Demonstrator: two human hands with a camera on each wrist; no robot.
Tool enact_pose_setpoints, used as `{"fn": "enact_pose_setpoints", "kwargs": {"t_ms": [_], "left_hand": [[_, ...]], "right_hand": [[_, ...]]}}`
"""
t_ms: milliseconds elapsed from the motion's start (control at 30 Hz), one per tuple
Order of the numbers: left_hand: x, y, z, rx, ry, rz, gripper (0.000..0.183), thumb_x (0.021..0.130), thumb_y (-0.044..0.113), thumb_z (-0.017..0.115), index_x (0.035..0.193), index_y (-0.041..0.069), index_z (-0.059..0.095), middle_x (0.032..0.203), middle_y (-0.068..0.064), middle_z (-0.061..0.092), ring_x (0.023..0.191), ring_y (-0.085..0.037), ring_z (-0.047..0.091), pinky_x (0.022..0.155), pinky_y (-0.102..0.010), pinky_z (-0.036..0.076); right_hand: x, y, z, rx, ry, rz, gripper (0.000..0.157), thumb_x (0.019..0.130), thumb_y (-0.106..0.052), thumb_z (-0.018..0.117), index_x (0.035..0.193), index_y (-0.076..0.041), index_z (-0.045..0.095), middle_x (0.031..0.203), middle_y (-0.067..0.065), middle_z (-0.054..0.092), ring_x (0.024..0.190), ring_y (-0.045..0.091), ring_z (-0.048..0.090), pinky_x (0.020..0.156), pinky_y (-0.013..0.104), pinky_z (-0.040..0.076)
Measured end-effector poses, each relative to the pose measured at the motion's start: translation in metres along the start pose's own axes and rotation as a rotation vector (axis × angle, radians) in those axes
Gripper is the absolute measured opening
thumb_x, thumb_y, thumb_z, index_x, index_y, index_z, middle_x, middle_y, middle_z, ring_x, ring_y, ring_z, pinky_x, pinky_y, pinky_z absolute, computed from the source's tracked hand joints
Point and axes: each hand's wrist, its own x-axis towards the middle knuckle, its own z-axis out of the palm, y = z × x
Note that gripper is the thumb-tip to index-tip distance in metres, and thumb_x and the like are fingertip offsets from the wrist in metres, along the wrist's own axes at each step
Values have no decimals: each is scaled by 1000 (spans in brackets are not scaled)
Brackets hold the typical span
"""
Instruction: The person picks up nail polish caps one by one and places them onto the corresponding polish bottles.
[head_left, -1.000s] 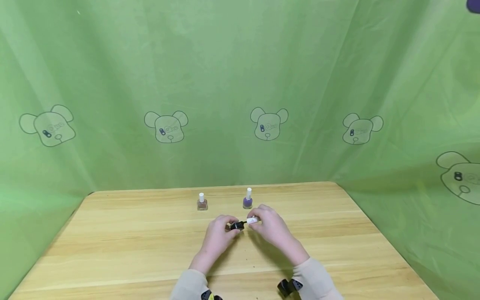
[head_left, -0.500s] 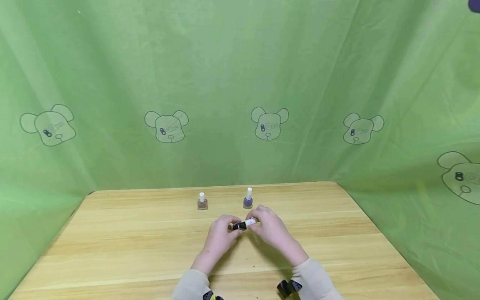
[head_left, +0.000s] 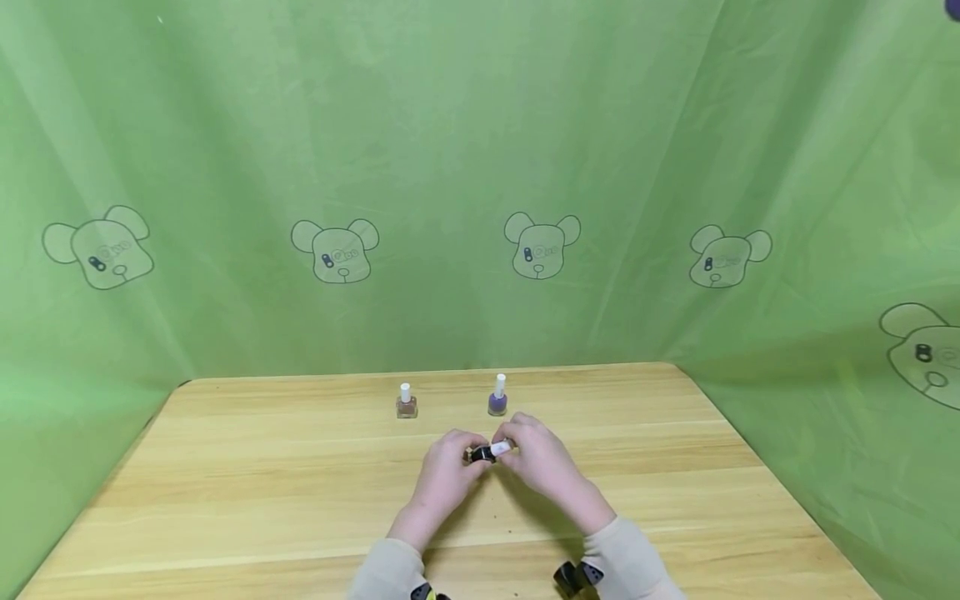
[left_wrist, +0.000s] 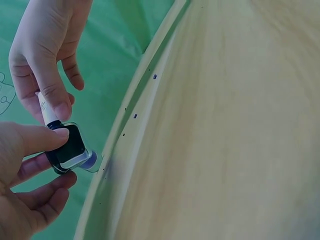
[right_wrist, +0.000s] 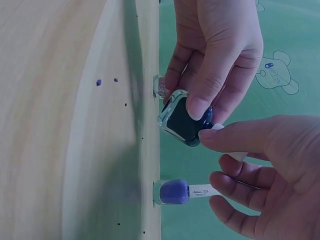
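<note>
My left hand (head_left: 442,473) grips a dark, nearly black nail polish bottle (head_left: 482,454) by its square glass body, thumb across the flat face in the left wrist view. The white cap (left_wrist: 46,107) is pinched between thumb and fingers of my right hand (head_left: 542,457). Cap and bottle meet at the neck, with no brush stem showing between them. Held tilted, the bottle points its cap towards the right hand, above the table. Just beyond the hands stands a purple nail polish bottle (head_left: 497,405), white-capped and upright. A brownish-pink nail polish bottle (head_left: 407,408) stands to its left.
The wooden table (head_left: 247,483) carries small dark specks (right_wrist: 98,82) near the hands. A green curtain (head_left: 435,150) printed with bear heads hangs behind and along the sides. Black wrist gear (head_left: 573,577) sits by the right sleeve.
One second ago the dark brush stem showed between cap and bottle. Since then the two have come together and the stem is out of sight. The standing bottles have stayed put.
</note>
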Motion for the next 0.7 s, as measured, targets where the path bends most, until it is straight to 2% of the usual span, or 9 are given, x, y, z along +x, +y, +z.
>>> {"fn": "enact_pose_setpoints", "kwargs": {"t_ms": [200, 300, 367, 467, 567, 700], "left_hand": [[-1, 2, 2, 12, -3, 15, 20, 80, 13, 78, 99, 10, 73, 99, -4, 71, 90, -17, 66, 80, -32, 56], [-1, 1, 3, -11, -10, 3, 21, 79, 13, 78, 100, 10, 73, 98, -4, 71, 86, -15, 64, 76, -28, 55], [-1, 0, 3, -45, -18, -17, 23, 79, 13, 79, 101, 10, 73, 98, -4, 71, 83, -13, 62, 74, -24, 53], [0, -2, 3, -135, -43, -59, 24, 79, 12, 78, 103, 10, 73, 99, -5, 71, 80, -11, 62, 70, -19, 52], [1, -5, 4, -251, -77, -107, 24, 81, 11, 77, 104, 8, 72, 101, -8, 71, 79, -10, 66, 67, -16, 53], [2, -10, 6, -370, -107, -166, 23, 83, 9, 75, 105, 4, 71, 104, -13, 72, 79, -14, 70, 64, -17, 56]], "right_hand": [[0, 1, -1, -13, -29, 4, 14, 74, -7, 79, 82, -13, 70, 80, -4, 60, 77, 10, 54, 76, 33, 54], [0, 1, -2, -8, -52, 13, 14, 74, -6, 79, 81, -14, 70, 80, -4, 60, 77, 11, 54, 76, 34, 54], [1, 2, -3, 18, -65, 26, 16, 74, -6, 79, 86, -13, 70, 82, -3, 61, 78, 12, 55, 77, 35, 54], [3, 6, -4, 99, -74, 54, 28, 75, -7, 79, 101, -9, 70, 92, 2, 65, 84, 16, 59, 81, 38, 55], [3, 12, -6, 225, -81, 80, 42, 77, -11, 78, 117, -7, 66, 102, 6, 68, 93, 20, 62, 84, 42, 54], [5, 20, -7, 391, -110, 79, 44, 84, -17, 74, 125, -7, 62, 110, 9, 69, 102, 25, 62, 85, 41, 54]]}}
